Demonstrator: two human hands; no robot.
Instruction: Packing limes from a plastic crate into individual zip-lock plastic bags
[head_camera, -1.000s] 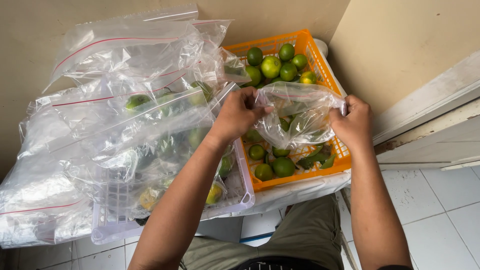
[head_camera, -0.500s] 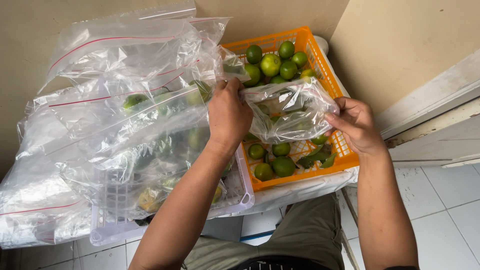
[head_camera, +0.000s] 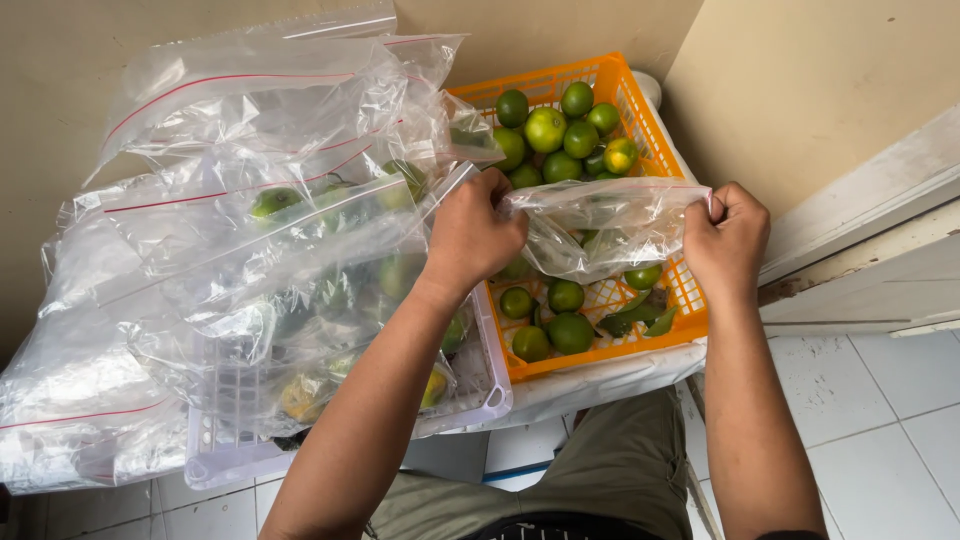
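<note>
limes in crate | bag above crate | bag pile left

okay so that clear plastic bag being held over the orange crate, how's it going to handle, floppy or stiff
Probably floppy: the clear bag sags and wrinkles between the left hand and right hand. Likely light, since it looks thin and see-through. Possibly slippery; its film looks glossy above the orange crate.
</note>
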